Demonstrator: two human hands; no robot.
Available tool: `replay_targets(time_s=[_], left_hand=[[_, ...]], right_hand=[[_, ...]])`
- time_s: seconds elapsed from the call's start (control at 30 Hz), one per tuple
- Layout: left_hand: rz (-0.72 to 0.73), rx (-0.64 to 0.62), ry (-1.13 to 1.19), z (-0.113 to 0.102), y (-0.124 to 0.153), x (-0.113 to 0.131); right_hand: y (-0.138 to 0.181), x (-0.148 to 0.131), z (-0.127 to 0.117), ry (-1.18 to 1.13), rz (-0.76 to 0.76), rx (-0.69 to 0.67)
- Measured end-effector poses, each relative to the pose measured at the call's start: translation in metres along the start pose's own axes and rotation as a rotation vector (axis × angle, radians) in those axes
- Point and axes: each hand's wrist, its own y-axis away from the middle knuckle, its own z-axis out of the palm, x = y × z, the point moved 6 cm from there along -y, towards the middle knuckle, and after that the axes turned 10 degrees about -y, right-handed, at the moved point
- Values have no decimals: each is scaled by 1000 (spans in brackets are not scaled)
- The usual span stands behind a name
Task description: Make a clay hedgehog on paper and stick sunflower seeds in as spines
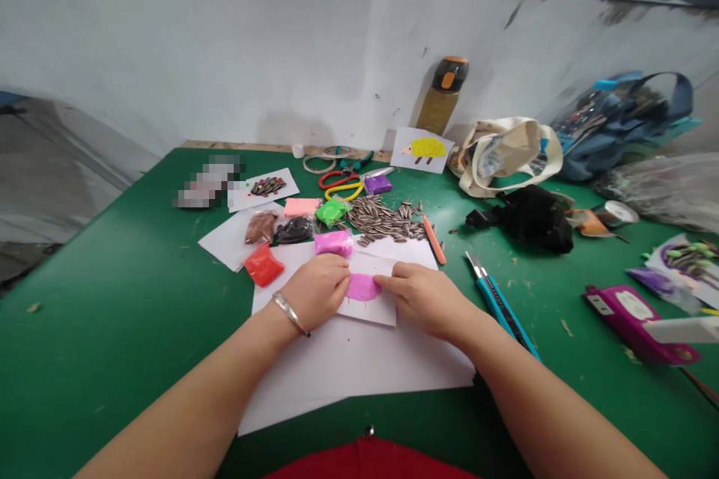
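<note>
A small white card (pixel 375 310) lies on a large white sheet (pixel 359 363) on the green table (pixel 112 299). A flat pink-purple clay patch (pixel 362 287) is spread on the card. My left hand (pixel 317 290), with a silver bracelet at the wrist, has its fingers curled and pressing on the clay's left edge. My right hand (pixel 424 296) has its fingers bent, fingertips pressing the clay's right edge.
Behind the card lie bags of clay: magenta (pixel 333 242), red (pixel 264 266), green (pixel 331 211), purple (pixel 378 184). A heap of sunflower seeds (pixel 382 218), an orange stick (pixel 434 239) and teal utility knives (pixel 497 301) lie to the right. Bags and a bottle (pixel 442 93) stand at the wall.
</note>
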Motion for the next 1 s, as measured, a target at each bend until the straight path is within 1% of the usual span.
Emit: replay_targets(time_s=[0.13,0.27,0.33,0.47,0.53,0.73,0.83,0.93,1.0], left_hand=[[-1,-2,-6,1,0,0],[6,5,-12,1,0,0],[3,10,-15,1,0,0],[-5,5,-5,2,0,-1],[-2,-11,5,2,0,-1],[-21,-50,19,3,0,-2],[-18,-41,22,3,0,-2],[-13,-32,18,3,0,-2],[-9,-38,16,4,0,-2]], right_hand=[[1,-8,1,62,-26,-21],[-3,-13,1,73,-5,-8],[-4,-10,1,-2,9,-3],[-2,3,3,-245,33,30],[-2,5,3,-284,39,53],[-7,-7,6,-55,50,0],[-7,-8,5,-64,42,0],[-6,-7,5,-95,29,27],[-6,-8,6,-63,28,32]])
